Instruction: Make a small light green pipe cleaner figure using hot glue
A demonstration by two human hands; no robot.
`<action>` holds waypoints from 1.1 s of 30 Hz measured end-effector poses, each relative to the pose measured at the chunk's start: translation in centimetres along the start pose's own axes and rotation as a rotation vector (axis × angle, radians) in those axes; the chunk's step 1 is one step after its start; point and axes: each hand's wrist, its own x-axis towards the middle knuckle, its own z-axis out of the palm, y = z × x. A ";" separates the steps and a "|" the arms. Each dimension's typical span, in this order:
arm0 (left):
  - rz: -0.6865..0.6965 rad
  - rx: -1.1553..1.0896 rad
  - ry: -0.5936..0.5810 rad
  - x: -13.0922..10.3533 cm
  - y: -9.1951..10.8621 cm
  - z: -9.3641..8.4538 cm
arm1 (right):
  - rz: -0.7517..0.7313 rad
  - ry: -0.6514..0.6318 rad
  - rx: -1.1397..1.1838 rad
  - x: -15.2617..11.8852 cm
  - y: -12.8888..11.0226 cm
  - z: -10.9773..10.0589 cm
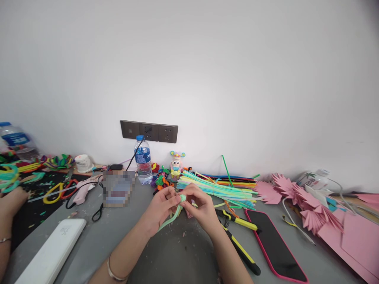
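Note:
My left hand [158, 211] and my right hand [201, 206] meet over the middle of the table, fingertips pinched together. Between them is a mint-green pipe cleaner [172, 219], wound into a small coil at the fingertips, with its loose tail hanging down under my left hand. Just behind my hands lies a bundle of pastel pipe cleaners [219, 191]. Yellow-and-black pliers [242, 248] rest open beside my right forearm. My fingers partly cover the coil, so its exact shape is hidden.
A phone [276, 244] lies right of the pliers, near pink folded paper [310, 205]. Behind stand a water bottle [143, 161] and a small figurine [175, 165]. At left are a white power bank [53, 252], yellow-handled scissors [55, 193] and another person's hand [13, 203].

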 end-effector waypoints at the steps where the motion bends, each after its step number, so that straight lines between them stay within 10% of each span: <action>1: 0.003 0.015 0.002 0.0 0.0 0.0 | -0.006 0.004 0.000 0.0 0.0 0.0; 13: 0.060 0.273 -0.059 -0.5 1.4 0.0 | 0.007 0.033 0.105 0.0 0.2 -0.2; 24: 0.635 0.548 0.216 -0.8 0.9 -0.7 | 0.047 0.279 0.199 0.3 1.4 -0.7; 33: 0.501 0.501 0.220 -0.6 -0.3 -0.2 | 0.065 0.314 0.302 0.1 2.1 0.1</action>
